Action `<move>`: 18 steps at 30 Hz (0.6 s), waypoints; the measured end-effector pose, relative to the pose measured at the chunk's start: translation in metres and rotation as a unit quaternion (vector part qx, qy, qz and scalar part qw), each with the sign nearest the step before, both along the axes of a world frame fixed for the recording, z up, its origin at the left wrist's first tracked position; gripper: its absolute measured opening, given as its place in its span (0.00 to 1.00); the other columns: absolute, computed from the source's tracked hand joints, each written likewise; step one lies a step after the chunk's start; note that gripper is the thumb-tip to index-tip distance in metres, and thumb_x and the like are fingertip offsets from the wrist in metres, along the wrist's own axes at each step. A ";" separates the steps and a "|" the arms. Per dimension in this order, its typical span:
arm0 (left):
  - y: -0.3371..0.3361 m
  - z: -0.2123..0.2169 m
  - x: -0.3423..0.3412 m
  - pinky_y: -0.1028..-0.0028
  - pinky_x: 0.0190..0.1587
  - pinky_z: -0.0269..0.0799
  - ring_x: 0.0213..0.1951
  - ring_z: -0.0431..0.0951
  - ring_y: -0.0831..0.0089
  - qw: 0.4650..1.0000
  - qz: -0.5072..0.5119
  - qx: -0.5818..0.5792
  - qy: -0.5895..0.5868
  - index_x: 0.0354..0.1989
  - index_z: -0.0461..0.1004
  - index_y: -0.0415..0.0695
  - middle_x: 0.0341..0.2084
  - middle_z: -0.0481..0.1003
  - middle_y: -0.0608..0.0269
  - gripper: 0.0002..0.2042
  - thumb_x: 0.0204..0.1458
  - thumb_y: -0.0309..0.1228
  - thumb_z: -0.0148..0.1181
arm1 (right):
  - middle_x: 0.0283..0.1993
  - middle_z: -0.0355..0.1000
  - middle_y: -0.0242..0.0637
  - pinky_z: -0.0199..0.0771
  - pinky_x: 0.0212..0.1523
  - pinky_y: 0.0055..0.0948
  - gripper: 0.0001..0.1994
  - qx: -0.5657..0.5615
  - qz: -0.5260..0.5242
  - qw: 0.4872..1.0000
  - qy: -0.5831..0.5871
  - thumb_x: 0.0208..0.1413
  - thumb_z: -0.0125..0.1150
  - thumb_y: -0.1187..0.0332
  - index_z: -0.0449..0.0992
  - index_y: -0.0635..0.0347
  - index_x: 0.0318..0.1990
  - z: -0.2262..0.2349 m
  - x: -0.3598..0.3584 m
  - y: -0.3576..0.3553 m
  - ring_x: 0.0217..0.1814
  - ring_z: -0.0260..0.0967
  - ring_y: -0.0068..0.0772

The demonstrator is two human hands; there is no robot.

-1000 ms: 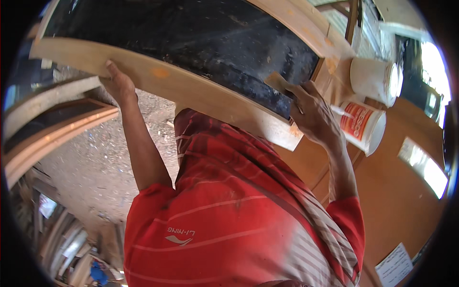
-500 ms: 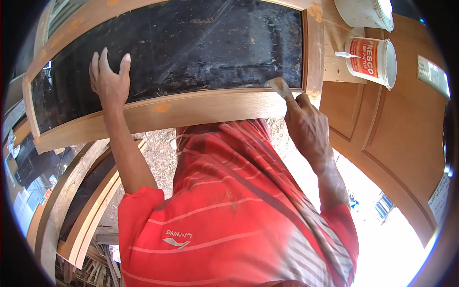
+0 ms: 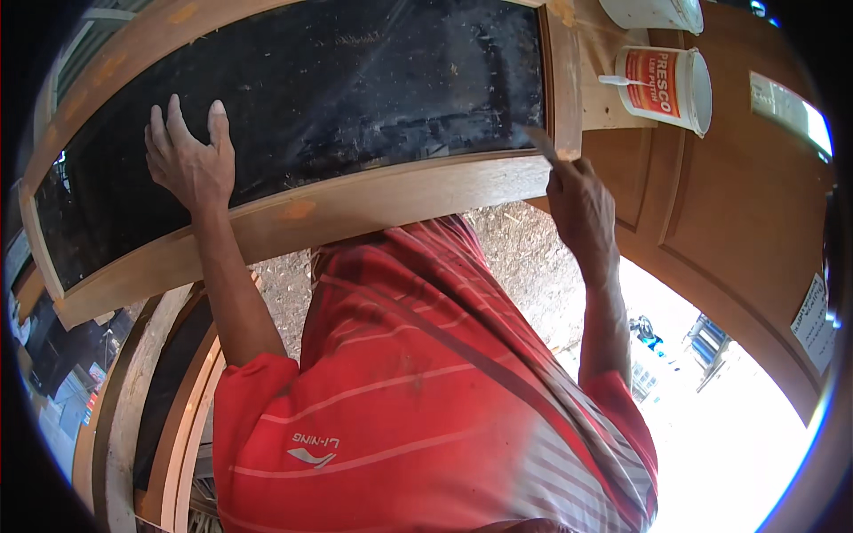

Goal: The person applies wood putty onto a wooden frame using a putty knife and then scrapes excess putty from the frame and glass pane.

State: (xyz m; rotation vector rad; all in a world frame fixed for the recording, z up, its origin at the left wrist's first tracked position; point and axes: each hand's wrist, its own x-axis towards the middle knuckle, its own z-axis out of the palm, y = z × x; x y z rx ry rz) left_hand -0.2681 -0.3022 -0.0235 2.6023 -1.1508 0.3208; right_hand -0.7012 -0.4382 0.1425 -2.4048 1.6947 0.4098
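A wooden frame [image 3: 400,194] with a glossy black panel [image 3: 355,89] set into it lies across in front of me. Orange filler patches [image 3: 296,210] dot the wood. Over the left part of the panel, my left hand [image 3: 194,169] is open with its fingers spread and holds nothing; whether the palm touches the surface I cannot tell. My right hand [image 3: 582,204] is closed round a putty knife [image 3: 540,142] at the frame's near right corner. The blade tilts up and leftward there, seen nearly edge-on. Pale smears mark the panel beside it.
A white bucket [image 3: 696,93] with a red label and a stick-like tool lies tipped beyond the right end, near a second white bucket [image 3: 657,11]. A brown panelled door [image 3: 737,204] stands at the right. Wooden beams [image 3: 133,400] and another frame are below left.
The putty knife has turned from showing its blade face to nearly edge-on and moved closer to the frame's right corner. My left hand stays spread over the panel. The whole view has shifted slightly.
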 end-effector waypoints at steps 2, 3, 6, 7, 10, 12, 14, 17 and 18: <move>-0.004 -0.004 -0.002 0.39 0.73 0.57 0.75 0.62 0.45 1.000 -0.009 -0.014 -0.011 0.72 0.71 0.51 0.74 0.65 0.48 0.33 0.65 0.59 0.60 | 0.44 0.78 0.46 0.80 0.45 0.51 0.10 0.003 -0.014 1.000 0.016 0.70 0.59 0.66 0.83 0.58 0.51 -0.003 -0.003 0.000 0.45 0.80 0.56; -0.008 -0.004 -0.001 0.39 0.73 0.57 0.75 0.62 0.45 1.000 -0.011 -0.014 -0.013 0.72 0.71 0.51 0.74 0.65 0.48 0.33 0.65 0.59 0.60 | 0.44 0.78 0.46 0.80 0.45 0.51 0.10 0.003 -0.016 1.000 0.014 0.70 0.59 0.66 0.83 0.58 0.51 -0.003 -0.002 -0.006 0.45 0.80 0.56; -0.001 0.002 -0.002 0.40 0.73 0.59 0.74 0.64 0.46 1.000 -0.001 -0.013 -0.013 0.71 0.72 0.50 0.73 0.66 0.48 0.32 0.65 0.58 0.60 | 0.43 0.77 0.45 0.80 0.43 0.50 0.11 0.014 0.020 1.000 0.012 0.69 0.60 0.67 0.82 0.55 0.54 0.002 0.001 -0.013 0.43 0.80 0.53; -0.002 0.001 -0.002 0.41 0.72 0.60 0.74 0.65 0.46 1.000 -0.004 -0.018 -0.017 0.70 0.73 0.50 0.73 0.67 0.48 0.32 0.65 0.58 0.60 | 0.43 0.77 0.45 0.80 0.43 0.50 0.11 0.011 0.021 1.000 0.010 0.69 0.60 0.67 0.82 0.55 0.54 -0.003 -0.005 -0.010 0.43 0.80 0.53; -0.005 -0.002 0.003 0.41 0.72 0.60 0.73 0.65 0.46 0.999 -0.014 -0.030 -0.018 0.69 0.74 0.50 0.71 0.68 0.48 0.31 0.65 0.57 0.61 | 0.41 0.76 0.45 0.81 0.39 0.51 0.14 -0.014 0.034 0.999 -0.010 0.68 0.60 0.69 0.81 0.48 0.58 -0.015 -0.019 -0.006 0.40 0.81 0.53; -0.005 -0.003 0.004 0.40 0.72 0.60 0.73 0.65 0.46 0.999 -0.019 -0.037 -0.016 0.69 0.74 0.49 0.71 0.68 0.48 0.31 0.64 0.57 0.62 | 0.41 0.76 0.45 0.81 0.39 0.51 0.15 -0.019 0.049 0.998 -0.018 0.68 0.61 0.69 0.81 0.47 0.59 -0.017 -0.009 -0.027 0.40 0.81 0.52; -0.002 -0.002 0.003 0.42 0.72 0.61 0.73 0.66 0.46 0.999 -0.019 -0.046 -0.008 0.68 0.75 0.49 0.70 0.69 0.48 0.30 0.64 0.56 0.63 | 0.35 0.74 0.47 0.81 0.33 0.52 0.34 -0.010 0.104 0.994 -0.038 0.65 0.56 0.76 0.64 0.28 0.75 -0.014 -0.021 -0.024 0.33 0.79 0.56; -0.011 -0.005 0.002 0.44 0.72 0.62 0.72 0.67 0.47 0.998 -0.026 -0.048 -0.010 0.68 0.75 0.49 0.70 0.69 0.48 0.30 0.65 0.55 0.63 | 0.35 0.74 0.48 0.80 0.31 0.52 0.33 -0.032 0.118 0.992 -0.035 0.66 0.55 0.76 0.64 0.29 0.75 -0.016 -0.033 -0.010 0.32 0.79 0.56; -0.010 -0.002 0.002 0.44 0.72 0.62 0.72 0.67 0.47 0.998 -0.031 -0.047 -0.010 0.68 0.75 0.49 0.70 0.69 0.48 0.30 0.65 0.55 0.63 | 0.39 0.76 0.44 0.81 0.37 0.52 0.23 -0.008 0.069 0.998 0.007 0.67 0.60 0.70 0.77 0.40 0.68 -0.011 -0.022 -0.017 0.36 0.79 0.51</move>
